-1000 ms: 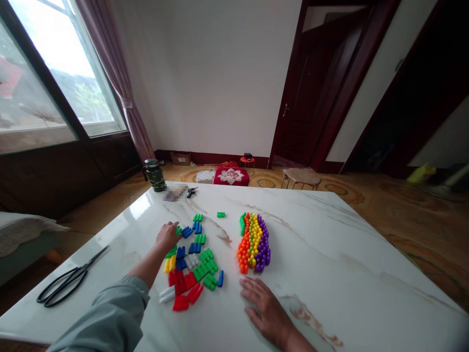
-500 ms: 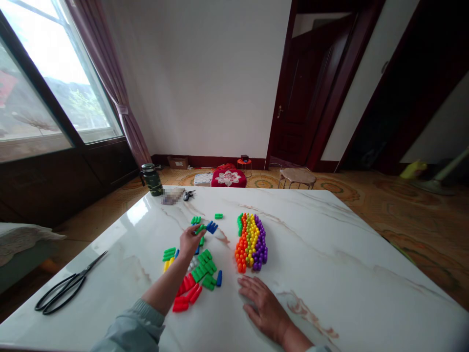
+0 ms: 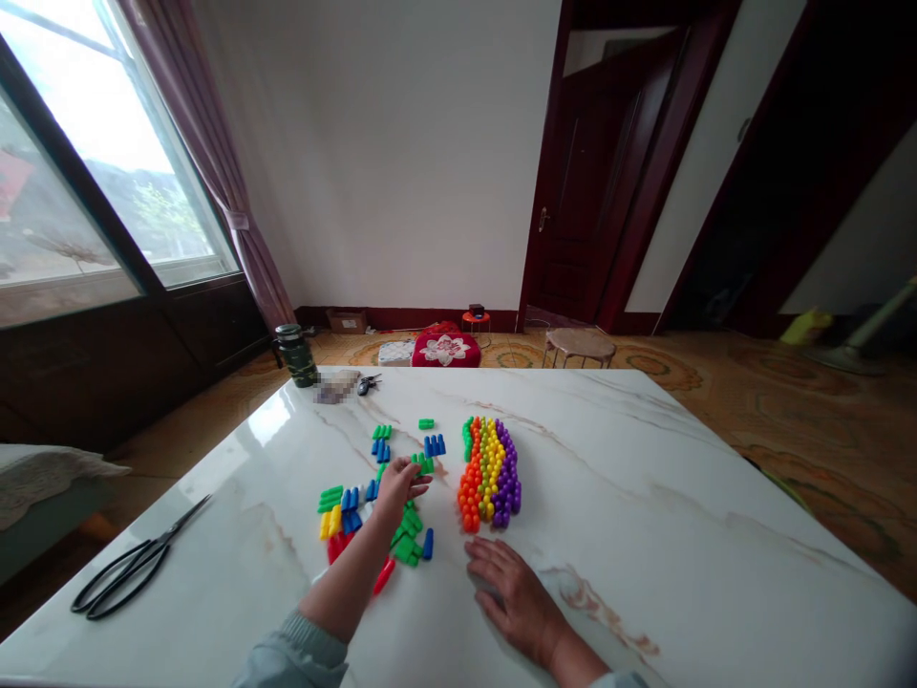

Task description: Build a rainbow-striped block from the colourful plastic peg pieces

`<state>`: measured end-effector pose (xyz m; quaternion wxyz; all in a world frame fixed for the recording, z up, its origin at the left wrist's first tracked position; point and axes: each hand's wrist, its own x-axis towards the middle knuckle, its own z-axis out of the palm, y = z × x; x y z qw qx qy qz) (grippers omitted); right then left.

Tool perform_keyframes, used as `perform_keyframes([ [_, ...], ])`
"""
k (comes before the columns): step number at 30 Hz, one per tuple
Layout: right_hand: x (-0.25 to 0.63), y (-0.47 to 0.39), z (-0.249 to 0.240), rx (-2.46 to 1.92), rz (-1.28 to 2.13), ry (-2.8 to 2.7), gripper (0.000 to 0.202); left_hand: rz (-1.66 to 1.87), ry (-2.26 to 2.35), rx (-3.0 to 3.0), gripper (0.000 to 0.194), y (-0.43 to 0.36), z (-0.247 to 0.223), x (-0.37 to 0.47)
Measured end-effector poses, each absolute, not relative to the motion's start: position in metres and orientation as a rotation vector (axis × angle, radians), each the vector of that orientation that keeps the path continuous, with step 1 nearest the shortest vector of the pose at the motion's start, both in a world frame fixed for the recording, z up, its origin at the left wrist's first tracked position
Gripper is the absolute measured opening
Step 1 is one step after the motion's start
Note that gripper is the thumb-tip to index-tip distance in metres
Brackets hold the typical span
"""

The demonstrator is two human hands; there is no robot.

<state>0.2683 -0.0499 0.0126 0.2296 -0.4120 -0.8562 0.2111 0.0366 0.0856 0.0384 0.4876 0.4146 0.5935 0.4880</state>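
Observation:
My left hand [image 3: 397,489] pinches a green plastic building block [image 3: 422,464] between thumb and fingers, just over the table. Just beyond it lies a blue block [image 3: 435,445]. More blue blocks [image 3: 381,450] and green blocks [image 3: 382,432] lie to the left. Under and around my left forearm are green blocks [image 3: 407,548], yellow blocks [image 3: 330,522] and red blocks [image 3: 385,576], some partly hidden by the arm. My right hand [image 3: 512,597] rests on the tabletop with fingers stretched, holding nothing. Beyond its fingertips sit rows of bead-like pieces in orange [image 3: 470,497], yellow [image 3: 494,459], purple [image 3: 510,478] and green.
Black-handled scissors [image 3: 139,564] lie at the left of the white marbled table [image 3: 680,535]. Along the far left edge stand a camouflage flask [image 3: 297,358] and a small dark object, perhaps keys [image 3: 368,384]. A stool [image 3: 580,344] is on the floor beyond.
My left hand has moved right and a little nearer with the green block. The blue block that was by its fingers now lies apart, farther right. My right hand stays put.

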Motion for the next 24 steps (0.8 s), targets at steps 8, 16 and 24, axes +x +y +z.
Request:
perform_keyframes([
  [8,0.267,-0.05,0.011,-1.116,0.544,-2.356,0.042,1.168,1.144,0.869,0.046,0.009,0.022,0.044],
  [16,0.274,-0.051,-0.001,-1.131,0.578,-2.191,0.078,1.138,1.217,1.126,0.049,-0.049,-0.013,0.055],
  [24,0.25,-0.063,-0.003,-1.296,0.834,-1.666,0.028,1.151,1.311,1.553,0.027,-0.062,0.002,0.057],
])
